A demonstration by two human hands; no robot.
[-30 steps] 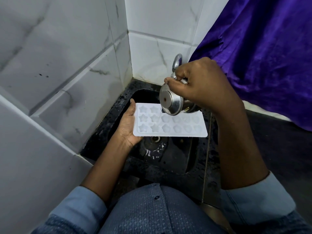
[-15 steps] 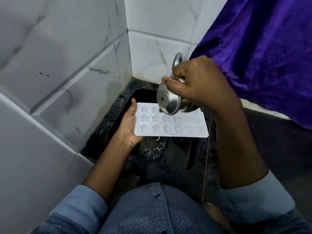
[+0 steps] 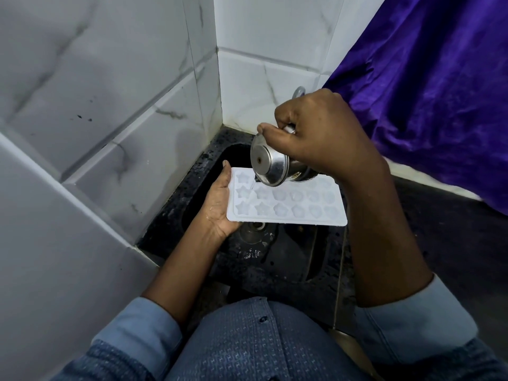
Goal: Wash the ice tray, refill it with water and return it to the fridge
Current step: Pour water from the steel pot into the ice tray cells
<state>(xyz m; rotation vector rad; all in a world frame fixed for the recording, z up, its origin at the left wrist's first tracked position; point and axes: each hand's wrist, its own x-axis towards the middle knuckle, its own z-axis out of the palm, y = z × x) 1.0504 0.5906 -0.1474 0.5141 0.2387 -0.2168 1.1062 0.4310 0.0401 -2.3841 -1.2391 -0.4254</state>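
A white ice tray with star and flower moulds is held level over a black sink. My left hand grips its left end from below, thumb on the rim. My right hand holds a small steel cup, tipped steeply over the tray's back left part. A thin stream of water runs from the cup's lip into a mould at the left. The tray's back right corner is hidden behind the cup and my right wrist.
White marble-look tiled walls close in on the left and behind the sink. A steel tap shows just behind my right hand. A purple cloth hangs at the right. The sink drain lies under the tray.
The cup has shifted left along the tray and tipped further, and water now runs from its lip. The tray and my left hand have stayed nearly still.
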